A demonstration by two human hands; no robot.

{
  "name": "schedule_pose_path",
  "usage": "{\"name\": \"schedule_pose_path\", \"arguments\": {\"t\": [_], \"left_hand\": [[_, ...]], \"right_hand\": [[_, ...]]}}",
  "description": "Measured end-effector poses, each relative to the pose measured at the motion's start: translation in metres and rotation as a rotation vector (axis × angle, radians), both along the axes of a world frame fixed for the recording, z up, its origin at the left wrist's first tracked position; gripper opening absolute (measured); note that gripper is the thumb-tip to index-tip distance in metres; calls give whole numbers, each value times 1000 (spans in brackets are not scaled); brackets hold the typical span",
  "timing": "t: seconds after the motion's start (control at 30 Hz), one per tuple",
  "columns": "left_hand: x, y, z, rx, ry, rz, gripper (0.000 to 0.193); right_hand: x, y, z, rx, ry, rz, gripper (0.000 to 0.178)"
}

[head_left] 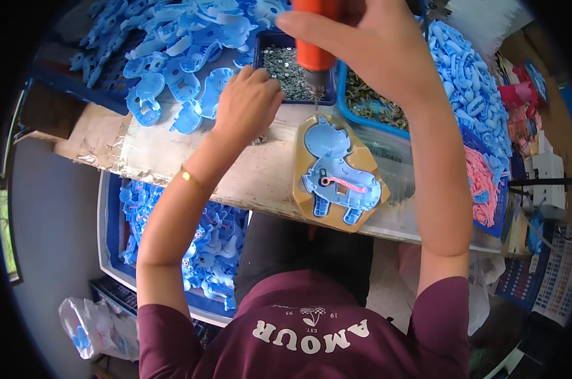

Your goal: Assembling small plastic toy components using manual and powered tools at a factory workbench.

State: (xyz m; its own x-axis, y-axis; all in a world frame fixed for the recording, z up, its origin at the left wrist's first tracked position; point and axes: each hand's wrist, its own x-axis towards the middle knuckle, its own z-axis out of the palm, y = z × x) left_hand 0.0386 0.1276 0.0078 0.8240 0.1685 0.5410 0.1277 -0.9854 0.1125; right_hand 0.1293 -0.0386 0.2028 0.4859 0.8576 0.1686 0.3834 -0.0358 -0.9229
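Note:
My right hand (377, 47) is wrapped round an orange power screwdriver (315, 41) at the top, its bit pointing down. Below the bit lies a tan, angular holding block (303, 208) on the table's front edge. A blue plastic animal-shaped half shell (336, 170) sits in it, open side up, with a pink cord (349, 185) and a small dark part inside. My left hand (251, 101) is closed, back upward, beside a loose blue shell (215, 91). Its fingertips are hidden, and I cannot make out what they hold. Small metal bits (258, 139) lie by the wrist.
Behind are a dark tray of small metal parts (282, 66) and a blue-rimmed bin of brownish pieces (368, 95). Blue shells (191, 31) heap at back left, small blue parts (469, 82) and pink cords (480, 183) at right. A crate of blue pieces (112, 246) stands below the table.

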Motion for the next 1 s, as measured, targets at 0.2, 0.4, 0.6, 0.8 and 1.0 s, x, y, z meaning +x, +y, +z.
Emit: {"name": "schedule_pose_path", "arguments": {"t": [0.2,0.4,0.6,0.8,1.0], "left_hand": [[73,33,-32,-154,330,48,28],[60,11,9,-197,554,103,16],[33,14,-6,35,156,-214,11],[3,-53,6,-143,-175,-515,16],[-8,-82,5,-235,-205,-564,18]], "right_hand": [[25,-2,-66,180,-270,57,51],[45,-21,-67,209,-153,58,52],[48,-25,-66,183,-139,86,49],[19,-28,-68,336,290,113,44],[1,-41,-78,374,417,35,25]]}}
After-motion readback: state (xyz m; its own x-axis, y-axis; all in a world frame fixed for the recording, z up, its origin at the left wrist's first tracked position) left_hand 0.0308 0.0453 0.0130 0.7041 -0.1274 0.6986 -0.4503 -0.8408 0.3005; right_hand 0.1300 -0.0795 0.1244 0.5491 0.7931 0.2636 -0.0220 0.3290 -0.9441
